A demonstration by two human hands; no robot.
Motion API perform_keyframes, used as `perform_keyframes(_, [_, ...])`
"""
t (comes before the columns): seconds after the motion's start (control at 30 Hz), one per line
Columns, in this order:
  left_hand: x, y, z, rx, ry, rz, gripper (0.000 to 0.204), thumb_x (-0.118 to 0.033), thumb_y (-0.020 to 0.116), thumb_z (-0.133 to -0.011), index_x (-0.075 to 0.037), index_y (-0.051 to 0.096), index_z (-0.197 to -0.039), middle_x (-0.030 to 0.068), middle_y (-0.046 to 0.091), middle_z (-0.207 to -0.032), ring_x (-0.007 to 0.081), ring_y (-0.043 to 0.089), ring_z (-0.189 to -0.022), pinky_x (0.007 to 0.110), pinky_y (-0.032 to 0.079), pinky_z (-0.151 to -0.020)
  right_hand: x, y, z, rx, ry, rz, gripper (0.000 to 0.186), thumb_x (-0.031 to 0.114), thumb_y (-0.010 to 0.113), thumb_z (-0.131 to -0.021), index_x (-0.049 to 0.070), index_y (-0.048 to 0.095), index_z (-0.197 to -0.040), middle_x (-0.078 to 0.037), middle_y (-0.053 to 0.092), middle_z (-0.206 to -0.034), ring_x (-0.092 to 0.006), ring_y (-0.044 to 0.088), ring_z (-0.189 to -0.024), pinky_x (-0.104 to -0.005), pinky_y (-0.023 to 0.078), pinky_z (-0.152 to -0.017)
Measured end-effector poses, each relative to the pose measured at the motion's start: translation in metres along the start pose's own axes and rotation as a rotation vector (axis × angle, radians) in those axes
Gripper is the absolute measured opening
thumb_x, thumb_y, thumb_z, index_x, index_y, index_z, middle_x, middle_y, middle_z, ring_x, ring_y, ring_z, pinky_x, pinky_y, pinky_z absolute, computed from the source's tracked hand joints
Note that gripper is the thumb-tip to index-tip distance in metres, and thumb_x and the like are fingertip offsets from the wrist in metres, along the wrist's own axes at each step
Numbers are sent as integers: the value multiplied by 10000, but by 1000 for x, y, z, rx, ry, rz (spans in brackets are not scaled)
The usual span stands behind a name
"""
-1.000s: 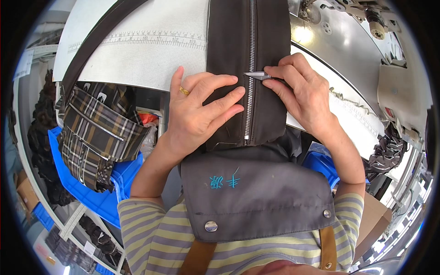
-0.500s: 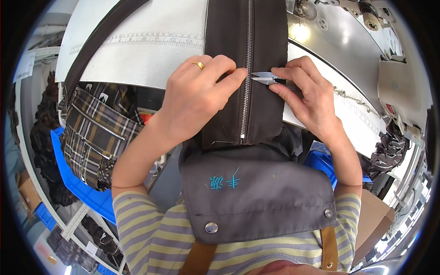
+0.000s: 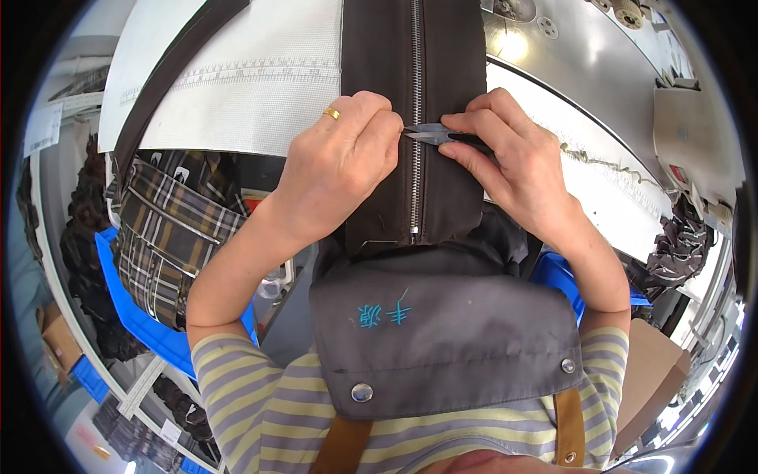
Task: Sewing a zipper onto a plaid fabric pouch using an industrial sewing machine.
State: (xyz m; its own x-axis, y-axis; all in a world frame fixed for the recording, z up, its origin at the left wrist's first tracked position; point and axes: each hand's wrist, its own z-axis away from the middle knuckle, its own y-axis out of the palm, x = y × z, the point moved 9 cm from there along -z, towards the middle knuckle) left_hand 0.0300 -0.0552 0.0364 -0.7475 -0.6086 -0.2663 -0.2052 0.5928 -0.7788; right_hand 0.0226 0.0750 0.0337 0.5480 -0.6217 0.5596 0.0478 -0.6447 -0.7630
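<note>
A dark brown fabric piece point(image 3: 454, 63) lies lengthwise before me, with a closed metal zipper point(image 3: 415, 186) down its middle. My right hand point(image 3: 521, 162) grips small thread snips point(image 3: 430, 134) between thumb and fingers. Their blades cross over the zipper, slightly parted, tips pointing left. Just left of the zipper, my left hand point(image 3: 335, 170) is closed in a pinch right at the blade tips. Whatever sits in that pinch is too small or hidden to make out. The near end of the fabric rests against my grey apron point(image 3: 442, 324).
A white work surface point(image 3: 245, 107) with a printed ruler is at left, crossed by a dark strap point(image 3: 158, 87). Plaid fabric pieces point(image 3: 166, 237) fill a blue bin point(image 3: 130, 304) below. Machine parts point(image 3: 628, 12) and a metal plate point(image 3: 568, 59) stand at far right.
The snips have moved left, from beside the zipper to across it, reaching my left fingertips. My left hand and the fabric piece have shifted slightly left.
</note>
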Motion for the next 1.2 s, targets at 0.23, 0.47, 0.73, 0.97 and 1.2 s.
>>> perform_keyframes(0.23, [4, 1, -4, 70, -48, 46, 273, 31, 699, -656, -48, 573, -885, 42, 557, -877, 197, 597, -742, 285, 511, -625, 1, 1, 0, -14, 1, 31, 202, 114, 756, -744, 44, 657, -906, -52, 569, -859, -219, 622, -679, -325, 508, -569])
perform_keyframes(0.47, [3, 0, -6, 104, 34, 118, 259, 4, 691, -676, -44, 613, -918, 43, 550, -850, 193, 598, -736, 288, 503, -605, 4, 1, 0, -18, -18, 34, 206, 116, 761, -734, 41, 657, -895, -51, 564, -852, -213, 625, -691, -321, 514, -579])
perform_keyframes(0.73, [-5, 8, -5, 89, 107, -66, 198, -4, 668, -670, -70, 507, -763, 36, 462, -781, 157, 541, -664, 269, 477, -557, 3, 1, 0, -22, -25, 63, 200, 117, 761, -731, 42, 659, -886, -49, 562, -846, -211, 619, -683, -322, 511, -573])
perform_keyframes(0.97, [-5, 7, -6, 72, 153, -57, 213, 2, 666, -678, -71, 495, -780, 49, 468, -794, 163, 547, -672, 264, 474, -551, 5, 2, 0, -41, -53, 80, 192, 133, 755, -739, 51, 657, -883, -46, 561, -843, -212, 618, -682, -324, 507, -566])
perform_keyframes(1.2, [0, 6, -3, 97, 158, 53, 167, 21, 650, -713, -31, 586, -858, 60, 568, -860, 196, 600, -735, 270, 497, -604, 1, 4, 5, -48, -97, 99, 179, 133, 746, -751, 53, 658, -884, -50, 568, -847, -228, 615, -665, -328, 504, -568])
